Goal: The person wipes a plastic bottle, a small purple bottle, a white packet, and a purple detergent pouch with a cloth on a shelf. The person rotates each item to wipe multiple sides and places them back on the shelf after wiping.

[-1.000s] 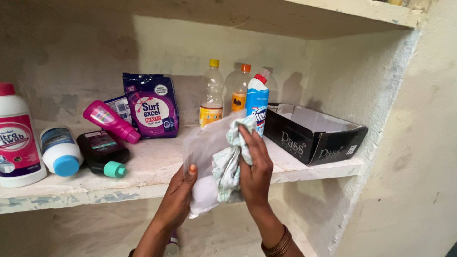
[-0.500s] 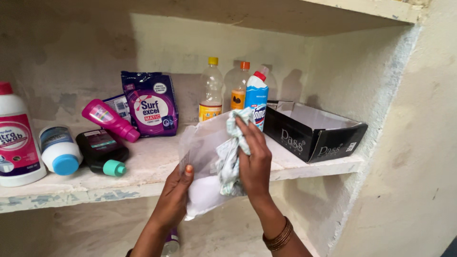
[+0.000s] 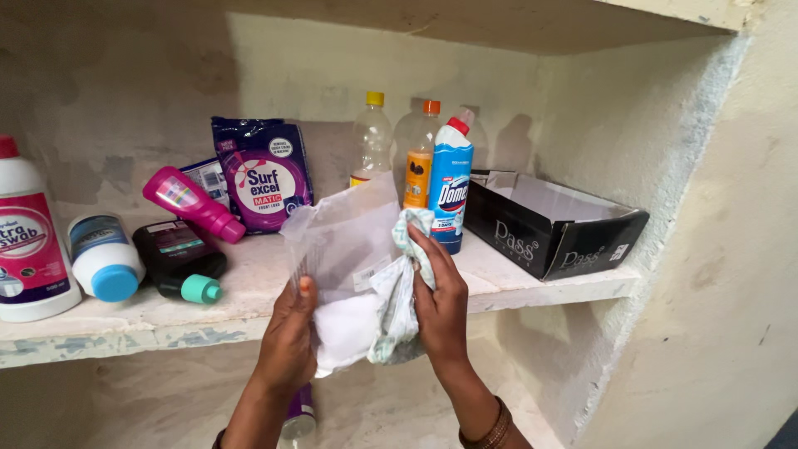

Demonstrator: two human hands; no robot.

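Note:
My left hand (image 3: 288, 337) holds up a clear plastic bag (image 3: 345, 249) with white powder settled at its bottom, in front of the shelf edge. My right hand (image 3: 440, 303) presses a crumpled pale cloth (image 3: 401, 291) against the bag's right side. Both hands are close together at the frame's lower centre, just below the white stone shelf (image 3: 249, 287).
On the shelf stand a white jug with a red cap (image 3: 29, 241), a white jar with a blue lid (image 3: 104, 258), a dark bottle lying down (image 3: 179, 258), a pink bottle (image 3: 191, 204), a purple detergent pouch (image 3: 264, 175), three bottles (image 3: 432, 175), and an open black box (image 3: 553, 220).
The cloth in my right hand has slid down the bag's side, and the bag has shifted slightly lower and to the right.

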